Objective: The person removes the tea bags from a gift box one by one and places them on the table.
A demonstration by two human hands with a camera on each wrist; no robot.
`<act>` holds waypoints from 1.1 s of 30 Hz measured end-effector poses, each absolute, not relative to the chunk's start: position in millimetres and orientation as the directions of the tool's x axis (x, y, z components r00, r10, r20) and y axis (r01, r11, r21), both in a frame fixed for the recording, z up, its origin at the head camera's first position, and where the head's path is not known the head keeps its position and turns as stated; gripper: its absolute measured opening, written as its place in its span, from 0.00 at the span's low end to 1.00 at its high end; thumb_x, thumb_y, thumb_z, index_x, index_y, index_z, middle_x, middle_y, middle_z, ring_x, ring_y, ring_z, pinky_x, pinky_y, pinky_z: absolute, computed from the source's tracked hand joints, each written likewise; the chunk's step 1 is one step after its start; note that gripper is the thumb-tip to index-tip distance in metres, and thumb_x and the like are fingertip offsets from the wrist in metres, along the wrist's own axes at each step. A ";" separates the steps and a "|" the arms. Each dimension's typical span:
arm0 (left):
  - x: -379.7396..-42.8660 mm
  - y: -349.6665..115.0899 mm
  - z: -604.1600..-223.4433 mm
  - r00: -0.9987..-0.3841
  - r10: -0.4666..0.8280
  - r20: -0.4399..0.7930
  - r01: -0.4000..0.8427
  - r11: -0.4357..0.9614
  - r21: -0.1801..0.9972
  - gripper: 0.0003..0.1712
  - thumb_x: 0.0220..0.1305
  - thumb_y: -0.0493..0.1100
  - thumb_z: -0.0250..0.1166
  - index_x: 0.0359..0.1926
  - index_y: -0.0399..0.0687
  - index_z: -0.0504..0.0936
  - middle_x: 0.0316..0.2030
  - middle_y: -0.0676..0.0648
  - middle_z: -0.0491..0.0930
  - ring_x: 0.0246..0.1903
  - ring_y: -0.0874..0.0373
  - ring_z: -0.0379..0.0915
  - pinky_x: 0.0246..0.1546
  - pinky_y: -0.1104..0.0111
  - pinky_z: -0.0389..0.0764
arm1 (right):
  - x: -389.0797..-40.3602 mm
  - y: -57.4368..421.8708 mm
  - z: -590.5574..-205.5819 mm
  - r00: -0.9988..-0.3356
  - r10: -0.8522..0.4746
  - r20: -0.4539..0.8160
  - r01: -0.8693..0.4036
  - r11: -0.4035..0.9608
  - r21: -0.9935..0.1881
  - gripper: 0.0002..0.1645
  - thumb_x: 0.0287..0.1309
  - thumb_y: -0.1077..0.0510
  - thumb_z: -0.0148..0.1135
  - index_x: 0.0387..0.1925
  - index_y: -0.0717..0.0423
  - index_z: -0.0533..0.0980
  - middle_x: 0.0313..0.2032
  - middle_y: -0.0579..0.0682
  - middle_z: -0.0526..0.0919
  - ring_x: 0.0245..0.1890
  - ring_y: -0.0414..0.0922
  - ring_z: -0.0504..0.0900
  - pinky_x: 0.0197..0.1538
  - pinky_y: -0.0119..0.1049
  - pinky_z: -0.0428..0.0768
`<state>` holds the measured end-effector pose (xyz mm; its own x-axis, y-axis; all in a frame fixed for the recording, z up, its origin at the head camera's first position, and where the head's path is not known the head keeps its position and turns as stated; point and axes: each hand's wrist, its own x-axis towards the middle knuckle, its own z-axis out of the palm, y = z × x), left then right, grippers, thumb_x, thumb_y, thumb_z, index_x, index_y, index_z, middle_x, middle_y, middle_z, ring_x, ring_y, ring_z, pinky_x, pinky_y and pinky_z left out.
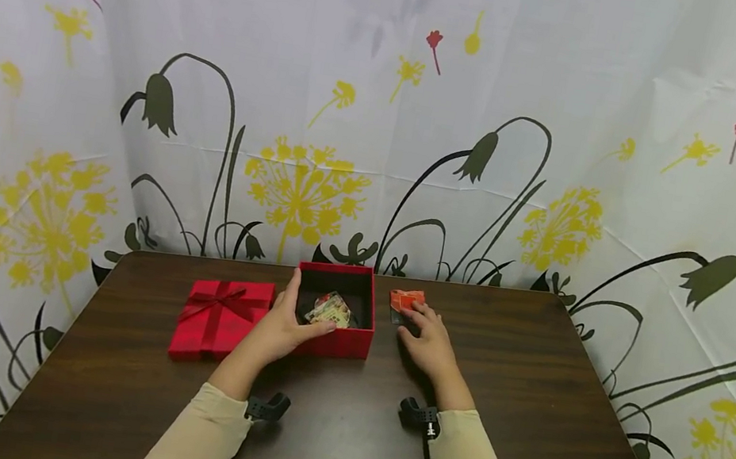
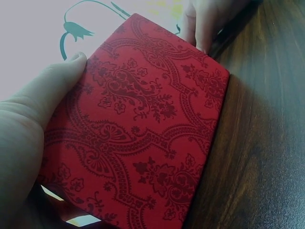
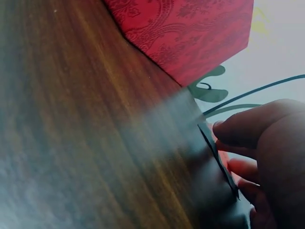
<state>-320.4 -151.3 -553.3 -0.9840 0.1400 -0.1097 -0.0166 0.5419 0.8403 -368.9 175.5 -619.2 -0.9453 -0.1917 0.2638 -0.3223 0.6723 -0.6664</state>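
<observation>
A red gift box (image 1: 335,343) with a dark inside stands at the back of the table, its lid off. My left hand (image 1: 280,328) holds it by the near left corner, thumb along the front rim and fingers on the left side. In the left wrist view the thumb lies at the edge of the patterned red wall (image 2: 143,114). Several small printed paper pieces (image 1: 332,309) lie inside the box. Right of the box, my right hand (image 1: 431,344) touches an orange card-like piece (image 1: 406,298) with its fingertips. A dark edge (image 3: 217,157) shows along that piece in the right wrist view.
The red lid (image 1: 219,322) with a ribbon bow lies left of the box. A brown wooden table (image 1: 336,433) carries everything. Behind its far edge hangs a white curtain (image 1: 359,100) with flower prints. A black wrist mount (image 1: 418,416) sits at each sleeve.
</observation>
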 end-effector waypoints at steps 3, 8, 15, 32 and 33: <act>-321.2 -152.6 -554.5 -0.984 0.144 -0.110 -0.015 0.541 0.841 0.73 0.67 0.68 0.73 0.88 0.68 0.23 0.89 0.38 0.35 0.88 0.31 0.33 0.78 0.25 0.53 | -369.0 174.6 -618.7 -0.944 -0.200 0.262 -0.326 0.676 -0.660 0.26 0.69 0.60 0.71 0.67 0.60 0.83 0.77 0.65 0.73 0.83 0.68 0.62 0.85 0.70 0.49; -323.6 -153.0 -554.7 -0.984 0.144 -0.104 -0.009 0.542 0.840 0.74 0.66 0.69 0.73 0.88 0.69 0.23 0.89 0.39 0.35 0.88 0.31 0.33 0.77 0.24 0.54 | -369.7 174.5 -617.7 -0.945 -0.206 0.253 -0.325 0.675 -0.662 0.27 0.70 0.59 0.70 0.67 0.61 0.82 0.78 0.66 0.71 0.84 0.67 0.60 0.85 0.70 0.47; -323.2 -153.1 -555.8 -0.984 0.148 -0.102 -0.007 0.535 0.845 0.74 0.66 0.68 0.73 0.88 0.68 0.23 0.89 0.38 0.35 0.87 0.30 0.35 0.77 0.25 0.55 | -369.6 175.4 -618.3 -0.948 -0.202 0.245 -0.316 0.669 -0.673 0.27 0.70 0.58 0.71 0.67 0.59 0.82 0.79 0.66 0.71 0.85 0.69 0.56 0.86 0.70 0.46; -322.6 -152.4 -556.7 -0.984 0.152 -0.092 0.000 0.520 0.854 0.74 0.66 0.66 0.74 0.89 0.67 0.24 0.89 0.38 0.35 0.87 0.31 0.36 0.77 0.25 0.55 | -371.7 180.9 -614.7 -0.981 -0.018 0.191 -0.181 0.416 -0.891 0.23 0.74 0.55 0.70 0.64 0.60 0.81 0.75 0.64 0.70 0.78 0.63 0.67 0.82 0.63 0.62; -322.5 -152.3 -556.6 -0.984 0.153 -0.093 0.000 0.520 0.854 0.74 0.66 0.66 0.74 0.89 0.67 0.24 0.89 0.38 0.35 0.87 0.31 0.36 0.77 0.25 0.55 | -371.2 181.0 -614.7 -0.983 0.006 0.185 -0.168 0.399 -0.901 0.23 0.75 0.55 0.70 0.64 0.60 0.81 0.73 0.64 0.72 0.76 0.61 0.70 0.81 0.61 0.65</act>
